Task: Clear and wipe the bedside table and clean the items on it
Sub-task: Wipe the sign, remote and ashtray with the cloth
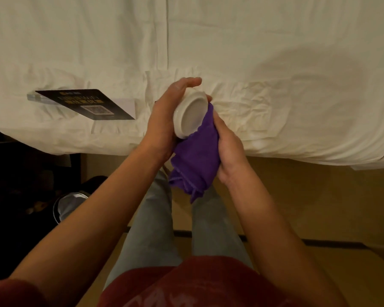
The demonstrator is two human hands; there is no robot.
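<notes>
My left hand (164, 116) holds a small white ceramic dish (190, 116) in front of me, tilted so its underside faces me, with the fingers wrapped over its far edge. My right hand (228, 149) grips a bunched purple cloth (195, 160) and presses it against the right edge of the dish. The loose end of the cloth hangs down below both hands. How the far side of the dish looks is hidden.
A white-sheeted bed (275, 63) fills the upper view, its edge just beyond my hands. A black card sign with a QR code in a clear stand (87, 104) lies on the bed at left. A dark bin with a liner (69, 207) stands at lower left on the tan floor (319, 196).
</notes>
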